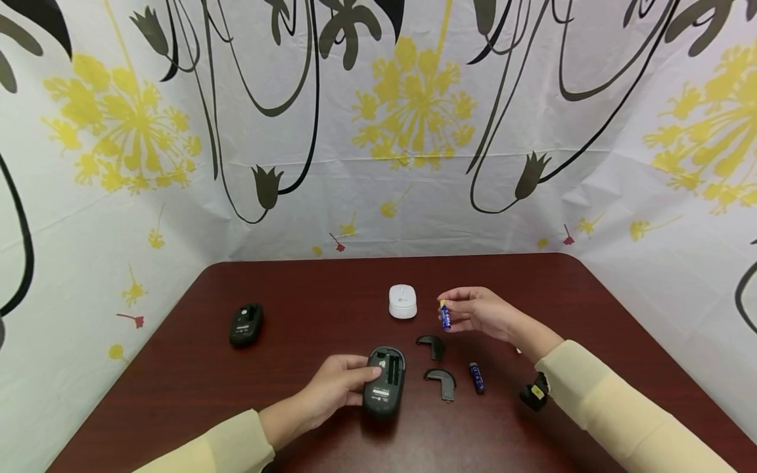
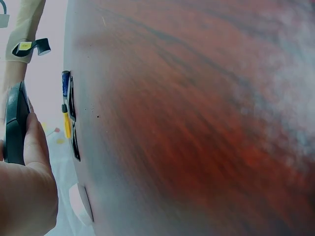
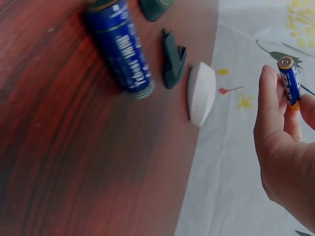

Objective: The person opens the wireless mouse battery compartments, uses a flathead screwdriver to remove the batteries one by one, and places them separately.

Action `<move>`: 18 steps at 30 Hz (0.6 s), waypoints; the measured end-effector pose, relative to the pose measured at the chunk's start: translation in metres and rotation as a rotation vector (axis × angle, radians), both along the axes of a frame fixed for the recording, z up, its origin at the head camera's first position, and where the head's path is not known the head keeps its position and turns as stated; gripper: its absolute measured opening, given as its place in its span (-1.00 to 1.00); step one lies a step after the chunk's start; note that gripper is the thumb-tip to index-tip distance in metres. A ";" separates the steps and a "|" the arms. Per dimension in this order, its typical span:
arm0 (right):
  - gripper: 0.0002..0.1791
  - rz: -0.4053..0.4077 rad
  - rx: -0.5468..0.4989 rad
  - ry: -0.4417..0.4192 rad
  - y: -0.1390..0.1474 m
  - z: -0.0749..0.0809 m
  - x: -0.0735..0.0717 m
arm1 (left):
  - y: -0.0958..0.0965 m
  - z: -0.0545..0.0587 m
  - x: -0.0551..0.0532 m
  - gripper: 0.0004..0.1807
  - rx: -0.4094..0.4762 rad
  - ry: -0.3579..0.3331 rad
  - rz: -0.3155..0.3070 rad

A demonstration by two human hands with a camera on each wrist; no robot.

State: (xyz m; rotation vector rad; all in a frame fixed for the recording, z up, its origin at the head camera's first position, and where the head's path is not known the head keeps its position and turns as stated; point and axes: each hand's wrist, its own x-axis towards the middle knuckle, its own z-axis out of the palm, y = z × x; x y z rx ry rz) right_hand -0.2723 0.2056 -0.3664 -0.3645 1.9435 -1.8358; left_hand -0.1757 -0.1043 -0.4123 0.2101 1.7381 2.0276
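Note:
My left hand (image 1: 340, 386) grips a black computer mouse (image 1: 384, 387), underside up, with the thumb on its bottom face. A dark battery slot shows uncovered in that face. In the left wrist view the mouse (image 2: 17, 123) appears side-on in the hand (image 2: 29, 191). To the right and farther back, my right hand (image 1: 481, 312) pinches a blue battery (image 1: 445, 315) with a yellow end between thumb and fingers, raised off the table. The right wrist view shows this battery (image 3: 290, 81) at the fingertips. Between and below the hands lie two dark curved covers (image 1: 442, 383).
A second blue battery (image 1: 476, 378) lies right of the covers. A white mouse (image 1: 403, 302) stands at the back middle, left of my right hand. Another black mouse (image 1: 246, 325) rests at the left. Patterned cloth (image 1: 355, 131) hangs behind the dark red table (image 1: 296, 282).

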 end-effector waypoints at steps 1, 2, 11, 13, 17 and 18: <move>-0.67 -0.008 0.003 -0.008 0.001 -0.002 -0.001 | 0.000 0.000 0.000 -0.56 0.000 0.001 0.000; -0.66 -0.010 0.008 -0.012 0.002 -0.003 -0.001 | 0.000 -0.001 0.000 -0.56 0.000 0.001 0.000; -0.60 -0.048 0.070 -0.033 0.010 -0.016 -0.006 | 0.000 0.000 0.000 -0.55 -0.005 -0.001 0.004; -0.58 -0.060 0.085 -0.035 0.012 -0.019 -0.008 | 0.000 0.000 0.000 -0.55 -0.009 -0.001 0.007; -0.55 -0.094 0.116 -0.034 0.015 -0.025 -0.010 | -0.001 0.000 0.000 -0.55 -0.012 -0.005 0.010; -0.56 -0.105 0.125 -0.036 0.015 -0.026 -0.010 | -0.001 0.000 0.000 -0.55 -0.012 -0.006 0.010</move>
